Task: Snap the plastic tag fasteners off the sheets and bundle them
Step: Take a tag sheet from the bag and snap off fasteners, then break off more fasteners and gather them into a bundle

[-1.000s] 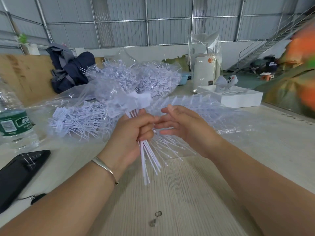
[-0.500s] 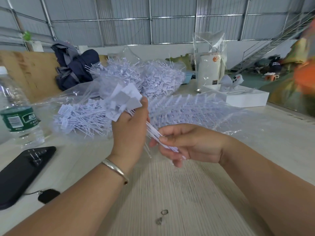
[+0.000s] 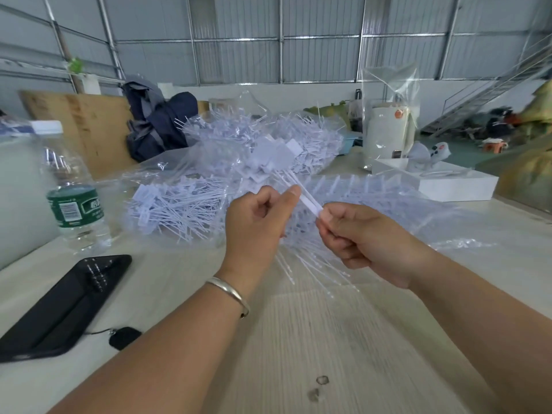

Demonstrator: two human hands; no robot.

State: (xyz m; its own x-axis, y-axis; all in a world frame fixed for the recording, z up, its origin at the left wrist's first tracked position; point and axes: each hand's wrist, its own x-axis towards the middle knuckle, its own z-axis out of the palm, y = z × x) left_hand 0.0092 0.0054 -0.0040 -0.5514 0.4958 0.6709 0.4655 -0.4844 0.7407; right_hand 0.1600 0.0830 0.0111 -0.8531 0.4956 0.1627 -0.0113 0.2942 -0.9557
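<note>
Both hands are up over the desk (image 3: 328, 339), and between them runs a small bunch of white tag fasteners (image 3: 304, 195). The left hand (image 3: 257, 225) has its grip curled round the bunch, thumb tip pressed on the strands, with the flat square tag heads (image 3: 280, 158) fanning out above it. The right hand (image 3: 361, 237) pinches the lower end of the same strands between thumb and forefinger, grip closed tight on them. The bunch slants from upper left down to the right, held clear of the desk.

Behind the hands, loose fasteners (image 3: 179, 204) lie heaped on clear plastic wrap, and a bigger bagged pile (image 3: 298, 135) sits farther back. More thin strands (image 3: 313, 270) spread on the desk just below the hands.

Off to the left stands a water bottle (image 3: 74, 198) with a green label, and nearer, a black phone (image 3: 65, 306) lies flat. A silver bangle (image 3: 230, 291) rides the left wrist. To the right, a white box (image 3: 442, 183) sits on the desk, with a white cylinder in a clear bag (image 3: 388, 130) behind it.
</note>
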